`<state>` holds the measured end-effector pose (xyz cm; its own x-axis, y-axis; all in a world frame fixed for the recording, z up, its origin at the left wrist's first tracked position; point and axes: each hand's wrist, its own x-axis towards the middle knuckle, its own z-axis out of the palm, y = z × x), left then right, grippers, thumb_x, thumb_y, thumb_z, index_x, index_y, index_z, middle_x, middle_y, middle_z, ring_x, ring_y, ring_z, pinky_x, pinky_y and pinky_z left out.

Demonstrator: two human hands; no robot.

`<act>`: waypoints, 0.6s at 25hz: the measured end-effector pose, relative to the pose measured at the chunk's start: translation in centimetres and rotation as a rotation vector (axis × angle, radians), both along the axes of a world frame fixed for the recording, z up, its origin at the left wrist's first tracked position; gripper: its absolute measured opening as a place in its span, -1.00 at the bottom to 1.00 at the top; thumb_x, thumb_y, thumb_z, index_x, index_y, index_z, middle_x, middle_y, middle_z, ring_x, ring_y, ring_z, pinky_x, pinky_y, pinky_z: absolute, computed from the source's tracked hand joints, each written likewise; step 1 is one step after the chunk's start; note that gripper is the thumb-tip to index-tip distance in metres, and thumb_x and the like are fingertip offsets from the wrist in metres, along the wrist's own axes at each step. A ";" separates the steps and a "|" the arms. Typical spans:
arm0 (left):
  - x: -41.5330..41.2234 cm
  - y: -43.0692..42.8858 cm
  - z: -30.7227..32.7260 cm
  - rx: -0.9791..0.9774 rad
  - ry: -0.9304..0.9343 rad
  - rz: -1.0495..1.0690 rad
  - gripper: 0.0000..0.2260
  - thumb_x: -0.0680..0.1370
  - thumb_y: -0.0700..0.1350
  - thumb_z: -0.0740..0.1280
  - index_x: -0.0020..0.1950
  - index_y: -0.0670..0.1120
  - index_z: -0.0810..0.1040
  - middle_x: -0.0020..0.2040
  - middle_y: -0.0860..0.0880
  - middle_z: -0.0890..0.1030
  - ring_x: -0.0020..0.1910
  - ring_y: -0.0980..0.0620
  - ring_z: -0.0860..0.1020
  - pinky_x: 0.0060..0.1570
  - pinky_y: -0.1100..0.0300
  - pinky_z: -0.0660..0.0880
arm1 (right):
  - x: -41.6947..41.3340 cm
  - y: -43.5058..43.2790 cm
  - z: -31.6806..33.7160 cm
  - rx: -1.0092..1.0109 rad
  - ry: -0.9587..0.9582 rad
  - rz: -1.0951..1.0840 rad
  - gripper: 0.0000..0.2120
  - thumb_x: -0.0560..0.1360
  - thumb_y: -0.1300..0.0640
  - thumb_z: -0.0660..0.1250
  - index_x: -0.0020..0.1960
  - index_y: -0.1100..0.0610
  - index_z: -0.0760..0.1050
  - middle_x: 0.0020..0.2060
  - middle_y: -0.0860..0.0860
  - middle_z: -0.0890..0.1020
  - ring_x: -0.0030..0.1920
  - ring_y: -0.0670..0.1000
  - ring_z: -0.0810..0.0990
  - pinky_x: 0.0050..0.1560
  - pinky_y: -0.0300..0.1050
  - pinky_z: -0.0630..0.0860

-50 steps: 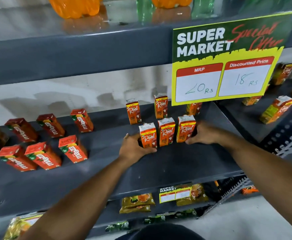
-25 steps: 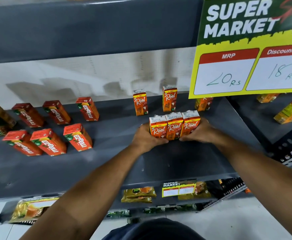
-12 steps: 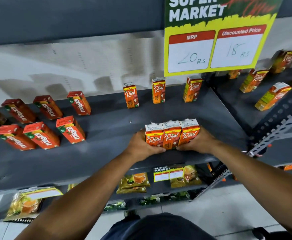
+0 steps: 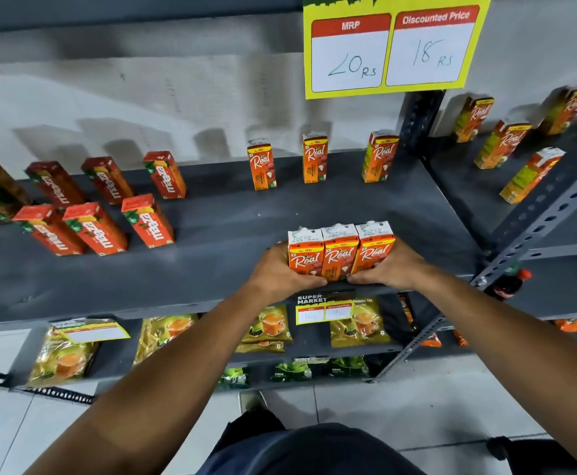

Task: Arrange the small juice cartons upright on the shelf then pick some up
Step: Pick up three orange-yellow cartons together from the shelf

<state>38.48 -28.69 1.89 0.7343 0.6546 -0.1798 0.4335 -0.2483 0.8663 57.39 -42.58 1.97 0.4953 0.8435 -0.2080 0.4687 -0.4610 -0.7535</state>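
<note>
Fingers of left hand (image 4: 276, 272) and right hand (image 4: 391, 269) curled, pressing together three small orange Real juice cartons (image 4: 340, 253), upright, touching side by side, at front edge of dark grey metal shelf (image 4: 211, 269). Three more orange cartons (image 4: 314, 159) upright at back.

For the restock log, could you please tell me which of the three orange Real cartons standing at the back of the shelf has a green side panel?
The rightmost back-row orange Real carton; the other two show only orange sides.
</note>
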 end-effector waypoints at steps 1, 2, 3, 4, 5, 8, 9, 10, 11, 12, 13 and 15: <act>0.0 0.0 0.0 -0.001 0.004 0.001 -0.50 0.20 -0.03 0.65 0.05 0.12 0.55 0.03 0.04 0.67 0.00 0.08 0.63 0.13 -0.02 0.56 | 0.1 0.1 -0.1 -0.001 0.002 0.002 -0.49 0.19 0.12 0.68 0.07 -0.04 0.58 -0.14 -0.20 0.64 -0.14 -0.35 0.54 -0.11 -0.40 0.41; 0.0 -0.1 0.0 0.002 0.007 0.000 -0.51 0.20 -0.02 0.65 0.05 0.13 0.54 0.03 0.05 0.67 0.00 0.08 0.63 0.13 -0.01 0.56 | 0.2 0.1 -0.2 -0.007 0.003 0.003 -0.49 0.19 0.12 0.67 0.07 -0.03 0.58 -0.13 -0.18 0.64 -0.14 -0.34 0.54 -0.11 -0.41 0.41; -0.1 -0.2 0.0 0.005 0.011 0.002 -0.51 0.21 -0.02 0.65 0.04 0.14 0.53 0.02 0.06 0.67 0.00 0.09 0.62 0.13 -0.01 0.55 | 0.3 0.1 -0.3 -0.016 0.000 0.004 -0.49 0.19 0.12 0.67 0.08 -0.02 0.58 -0.12 -0.18 0.64 -0.13 -0.33 0.55 -0.11 -0.40 0.42; -0.1 -0.3 0.1 0.009 0.014 0.004 -0.52 0.21 -0.02 0.64 0.03 0.15 0.52 0.02 0.07 0.66 0.00 0.09 0.62 0.13 0.00 0.55 | 0.4 0.1 -0.5 -0.025 0.002 0.000 -0.47 0.17 0.10 0.68 0.09 -0.01 0.58 -0.10 -0.17 0.65 -0.11 -0.30 0.57 -0.07 -0.37 0.45; -0.1 -0.3 0.1 0.011 0.015 0.007 -0.52 0.22 -0.02 0.64 0.02 0.15 0.51 0.03 0.06 0.66 0.01 0.08 0.62 0.13 0.01 0.55 | 0.5 0.2 -0.6 -0.034 0.002 -0.006 -0.41 0.14 0.06 0.69 0.12 0.00 0.58 -0.07 -0.14 0.66 -0.08 -0.25 0.60 0.00 -0.31 0.50; -0.1 -0.3 0.2 0.006 0.014 0.007 -0.50 0.22 -0.03 0.64 0.05 0.13 0.48 0.08 0.02 0.65 0.05 0.05 0.61 0.14 0.01 0.53 | 0.8 0.3 -0.9 -0.045 -0.011 -0.028 -0.18 -0.03 -0.14 0.68 0.19 -0.03 0.54 0.06 -0.08 0.65 0.04 -0.11 0.63 0.17 -0.09 0.54; -0.1 -0.2 0.1 0.005 0.016 0.002 -0.49 0.22 -0.02 0.64 0.06 0.12 0.49 0.08 0.02 0.65 0.05 0.05 0.61 0.15 0.01 0.53 | 0.8 0.2 -0.9 -0.050 -0.019 -0.038 -0.14 -0.06 -0.18 0.67 0.21 -0.04 0.53 0.08 -0.06 0.64 0.06 -0.09 0.63 0.18 -0.06 0.53; -0.1 -0.2 0.1 0.001 0.015 -0.004 -0.48 0.21 -0.02 0.64 0.06 0.12 0.49 0.08 0.02 0.65 0.06 0.05 0.61 0.16 0.00 0.53 | 0.7 0.2 -0.8 -0.047 -0.020 -0.040 -0.14 -0.04 -0.16 0.67 0.22 -0.03 0.52 0.09 -0.06 0.64 0.07 -0.08 0.62 0.18 -0.07 0.53; -0.1 -0.1 0.0 -0.010 0.011 -0.007 -0.48 0.20 -0.02 0.64 0.06 0.12 0.50 0.07 0.03 0.65 0.06 0.05 0.61 0.16 -0.01 0.53 | 0.6 0.1 -0.7 -0.038 -0.014 -0.035 -0.19 0.02 -0.08 0.69 0.22 -0.01 0.52 0.08 -0.05 0.65 0.07 -0.08 0.62 0.16 -0.10 0.51; -0.2 0.0 0.0 -0.022 0.006 -0.012 -0.48 0.20 -0.03 0.65 0.05 0.13 0.50 0.07 0.04 0.65 0.05 0.05 0.61 0.16 -0.02 0.53 | 0.5 0.1 -0.5 -0.030 -0.001 -0.030 -0.25 0.08 0.01 0.70 0.22 0.01 0.53 0.06 -0.06 0.66 0.05 -0.08 0.62 0.13 -0.12 0.50; -0.2 0.0 0.1 -0.032 0.000 -0.017 -0.49 0.20 -0.05 0.65 0.04 0.15 0.49 0.06 0.04 0.65 0.05 0.05 0.61 0.16 -0.01 0.53 | 0.5 0.0 -0.5 -0.017 0.011 -0.030 -0.29 0.12 0.06 0.70 0.22 0.02 0.54 0.05 -0.06 0.67 0.05 -0.09 0.62 0.13 -0.13 0.50; -0.2 0.1 0.2 -0.041 -0.017 -0.029 -0.51 0.21 -0.08 0.64 0.00 0.16 0.48 0.01 0.07 0.64 0.04 0.05 0.61 0.13 0.04 0.53 | 0.5 0.0 -0.3 -0.005 0.025 -0.034 -0.30 0.11 0.08 0.70 0.21 0.02 0.54 0.04 -0.07 0.68 0.06 -0.08 0.63 0.19 -0.06 0.52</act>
<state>38.30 -28.62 2.08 0.7558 0.6256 -0.1934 0.4121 -0.2248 0.8830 57.89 -42.60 1.63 0.5178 0.8254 -0.2248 0.4336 -0.4797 -0.7628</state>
